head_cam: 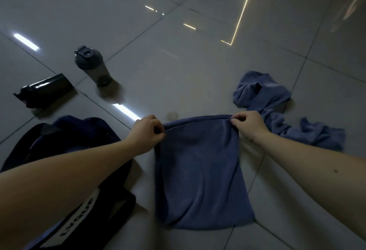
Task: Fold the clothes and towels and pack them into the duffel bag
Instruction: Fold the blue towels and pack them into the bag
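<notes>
- The person holds a blue towel [200, 170] by its far edge, with both arms stretched forward over a grey tiled floor [198, 61].
- The left hand [147, 133] pinches the far left corner of the towel; the fingers are curled and the cloth sits between the thumb and the fingertips.
- The right hand [248, 125] pinches the far right corner in the same way — a small ridge of cloth stands up between its thumb and fingers.
- The towel is pulled flat between the two hands. Its near part lies on the floor with soft wrinkles, and the near edge looks straight. Whether it is one layer or already doubled, it is hard to tell in this dim light.
- A second blue towel [277, 107] lies crumpled on the floor to the right, just behind the right hand; it seems to touch the held towel near that corner.
- The dark duffel bag [83, 136] lies at the left, under the left forearm — a strap with white letters is seen at its near end, and dark blue cloth shows at its top.
- Further left on the floor, a grey shaker bottle [93, 67] stands upright, and a black bottle [44, 91] lies on its side near it, the two apart.
</notes>
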Motion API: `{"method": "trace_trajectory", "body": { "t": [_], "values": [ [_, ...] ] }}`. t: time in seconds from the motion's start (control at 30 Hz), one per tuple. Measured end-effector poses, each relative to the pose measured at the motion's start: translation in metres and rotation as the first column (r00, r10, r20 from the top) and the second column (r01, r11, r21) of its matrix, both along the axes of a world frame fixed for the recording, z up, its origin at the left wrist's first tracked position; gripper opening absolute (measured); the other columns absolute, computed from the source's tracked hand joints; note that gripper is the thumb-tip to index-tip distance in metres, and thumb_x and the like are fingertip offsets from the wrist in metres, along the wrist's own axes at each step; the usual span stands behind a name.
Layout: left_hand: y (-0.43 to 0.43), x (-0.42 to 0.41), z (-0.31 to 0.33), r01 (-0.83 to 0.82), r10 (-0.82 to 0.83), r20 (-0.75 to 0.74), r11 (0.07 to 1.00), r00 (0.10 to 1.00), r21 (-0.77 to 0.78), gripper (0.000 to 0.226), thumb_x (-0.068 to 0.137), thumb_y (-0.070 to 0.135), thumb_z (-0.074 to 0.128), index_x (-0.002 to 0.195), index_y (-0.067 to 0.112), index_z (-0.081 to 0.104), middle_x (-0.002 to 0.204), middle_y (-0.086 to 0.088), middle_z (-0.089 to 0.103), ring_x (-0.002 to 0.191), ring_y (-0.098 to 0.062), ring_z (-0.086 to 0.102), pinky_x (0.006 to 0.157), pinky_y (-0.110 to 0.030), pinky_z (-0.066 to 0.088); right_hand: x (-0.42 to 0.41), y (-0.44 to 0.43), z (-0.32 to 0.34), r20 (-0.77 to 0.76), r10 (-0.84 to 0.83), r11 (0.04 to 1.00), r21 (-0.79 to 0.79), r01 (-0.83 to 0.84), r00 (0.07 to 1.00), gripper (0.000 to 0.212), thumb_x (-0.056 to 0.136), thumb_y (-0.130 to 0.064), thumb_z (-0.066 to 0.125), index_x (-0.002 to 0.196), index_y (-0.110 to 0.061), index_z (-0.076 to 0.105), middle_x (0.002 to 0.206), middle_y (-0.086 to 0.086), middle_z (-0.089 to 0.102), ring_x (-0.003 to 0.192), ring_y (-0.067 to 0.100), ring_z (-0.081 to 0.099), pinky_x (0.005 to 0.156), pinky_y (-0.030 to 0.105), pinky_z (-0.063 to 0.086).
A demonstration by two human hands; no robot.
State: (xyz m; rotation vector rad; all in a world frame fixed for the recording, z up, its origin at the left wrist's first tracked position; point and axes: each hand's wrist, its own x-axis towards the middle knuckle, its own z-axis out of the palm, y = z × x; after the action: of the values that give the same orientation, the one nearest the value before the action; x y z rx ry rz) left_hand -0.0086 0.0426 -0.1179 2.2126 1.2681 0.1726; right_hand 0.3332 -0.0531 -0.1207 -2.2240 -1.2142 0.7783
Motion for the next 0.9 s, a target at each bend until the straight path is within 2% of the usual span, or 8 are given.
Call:
{"method": "trace_trajectory", "body": {
  "t": [0.17, 0.27, 0.4, 0.5, 0.63, 0.73, 0.83, 0.9],
  "values": [
    [-0.015, 0.004, 0.053, 0.022, -0.024, 0.037, 0.999, 0.999, 0.044, 0.007, 0.081, 0.021, 0.071, 0.077, 0.019, 0.066, 0.085, 0.007, 0.058, 0.074, -0.014, 0.057, 0.072, -0.034, 0.051, 0.010, -0.032, 0.058, -0.001, -0.019, 0.999, 0.051, 0.019, 1.000, 0.013, 0.090, -0.015, 0.070, 0.079, -0.021, 0.073, 0.075, -0.006, 0.070, 0.077, 0.017, 0.065, 0.072, 0.031, 0.051],
    [-0.025, 0.004, 0.102, 0.082, -0.087, 0.053, 0.992, 0.995, 0.091, 0.008, 0.080, 0.019, 0.069, 0.076, 0.020, 0.063, 0.081, 0.009, 0.057, 0.069, -0.008, 0.055, 0.063, -0.028, 0.044, 0.022, -0.049, 0.106, 0.055, 0.004, 1.000, 0.027, -0.005, 0.998, 0.019, 0.090, -0.016, 0.072, 0.074, -0.027, 0.072, 0.074, -0.005, 0.071, 0.076, 0.022, 0.068, 0.073, 0.037, 0.057],
    [-0.030, 0.006, 0.181, 0.137, -0.140, 0.007, 0.977, 0.990, 0.160, 0.014, 0.080, 0.022, 0.069, 0.077, 0.027, 0.057, 0.077, 0.006, 0.059, 0.069, -0.013, 0.056, 0.063, -0.032, 0.048, 0.035, -0.067, 0.181, 0.116, 0.099, 0.995, -0.037, -0.095, 0.988, 0.004, 0.092, -0.021, 0.071, 0.092, -0.021, 0.074, 0.081, -0.003, 0.071, 0.081, 0.021, 0.066, 0.074, 0.031, 0.052],
    [-0.036, 0.004, 0.223, 0.157, -0.155, -0.029, 0.965, 0.988, 0.208, 0.017, 0.084, 0.019, 0.070, 0.081, 0.027, 0.055, 0.082, 0.006, 0.058, 0.072, -0.013, 0.054, 0.062, -0.027, 0.043, 0.038, -0.081, 0.224, 0.120, 0.071, 0.997, -0.004, -0.071, 0.990, 0.007, 0.092, -0.019, 0.071, 0.098, -0.018, 0.074, 0.086, 0.000, 0.070, 0.085, 0.019, 0.064, 0.077, 0.027, 0.046],
    [-0.052, 0.000, 0.237, 0.071, -0.087, 0.052, 0.962, 0.995, 0.265, 0.022, 0.087, 0.018, 0.069, 0.078, 0.031, 0.054, 0.083, 0.007, 0.058, 0.074, -0.010, 0.055, 0.063, -0.022, 0.038, 0.027, -0.102, 0.242, 0.092, -0.048, 0.989, 0.145, 0.034, 0.995, 0.007, 0.092, -0.017, 0.071, 0.097, -0.014, 0.075, 0.086, 0.005, 0.071, 0.086, 0.023, 0.066, 0.077, 0.029, 0.047],
    [-0.063, -0.003, 0.239, 0.098, -0.119, 0.051, 0.946, 0.992, 0.308, 0.021, 0.089, 0.016, 0.068, 0.079, 0.028, 0.053, 0.085, 0.008, 0.054, 0.073, -0.009, 0.053, 0.063, -0.021, 0.038, 0.013, -0.113, 0.240, 0.038, -0.116, 0.970, 0.219, 0.105, 0.993, 0.007, 0.093, -0.012, 0.069, 0.095, -0.016, 0.074, 0.090, 0.008, 0.071, 0.083, 0.022, 0.065, 0.075, 0.027, 0.046],
    [-0.066, -0.005, 0.245, 0.048, -0.084, 0.091, 0.940, 0.992, 0.338, 0.015, 0.089, 0.013, 0.068, 0.083, 0.022, 0.057, 0.085, 0.006, 0.055, 0.074, -0.013, 0.054, 0.064, -0.025, 0.040, 0.008, -0.114, 0.244, 0.013, -0.120, 0.966, 0.231, 0.113, 0.993, 0.013, 0.094, -0.009, 0.066, 0.090, -0.020, 0.073, 0.092, 0.010, 0.072, 0.078, 0.021, 0.067, 0.065, 0.024, 0.051],
    [-0.065, -0.005, 0.244, 0.030, -0.062, 0.094, 0.949, 0.994, 0.314, 0.012, 0.090, 0.015, 0.068, 0.088, 0.020, 0.058, 0.085, 0.004, 0.056, 0.075, -0.014, 0.055, 0.065, -0.025, 0.042, 0.007, -0.114, 0.249, 0.021, -0.148, 0.960, 0.244, 0.138, 0.989, 0.011, 0.094, -0.010, 0.066, 0.091, -0.018, 0.073, 0.089, 0.008, 0.072, 0.069, 0.014, 0.064, 0.057, 0.017, 0.047]
  ]
}}
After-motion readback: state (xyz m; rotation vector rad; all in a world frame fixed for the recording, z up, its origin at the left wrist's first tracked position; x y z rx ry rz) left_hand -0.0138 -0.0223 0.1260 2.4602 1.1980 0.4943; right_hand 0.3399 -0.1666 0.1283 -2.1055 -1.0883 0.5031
